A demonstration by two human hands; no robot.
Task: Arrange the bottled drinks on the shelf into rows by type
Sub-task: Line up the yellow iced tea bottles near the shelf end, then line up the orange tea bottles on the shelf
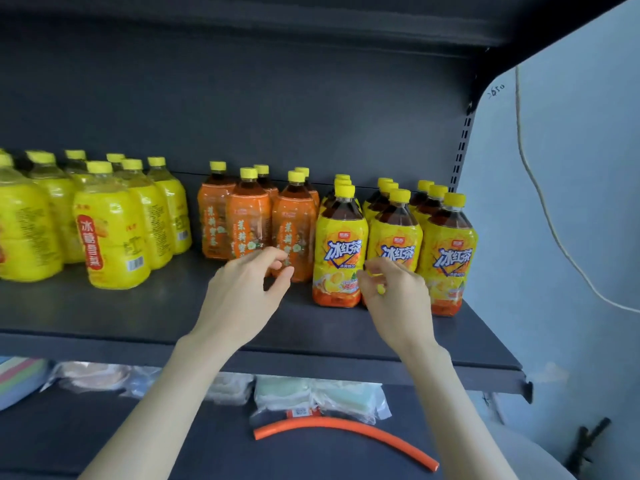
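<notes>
Bottled drinks [341,251] stood in three groups on the dark shelf [138,317], already sorted largely by type. Nearest of all, on the lower shelf [104,438], lay an orange tube [346,433] and some clear packets [311,396], no part of the job. Above them, both arms reached over the shelf's front edge.

The left hand [249,292] hung with fingers loosely curled and held nothing. Its fingertips were close to the foremost of the orange-label bottles [294,233] near the middle of the shelf. The right hand [394,296] was curled in front of the iced-tea bottles [396,233] toward the right end. Blur hid whether it gripped the front one of the middle file or only hovered there.

The iced-tea bottles ran in three straight files from near the front edge to the back wall. The orange-label bottles were looser, staggered rather than in line. Farther left, the yellow bottles [110,230] were bunched, with one standing forward of the rest.

The iced tea looked finished, and the step in hand was probably squaring up the orange group. The next move would call for a firm hold round a front bottle's body and a sideways slide into file without knocking its neighbours.
</notes>
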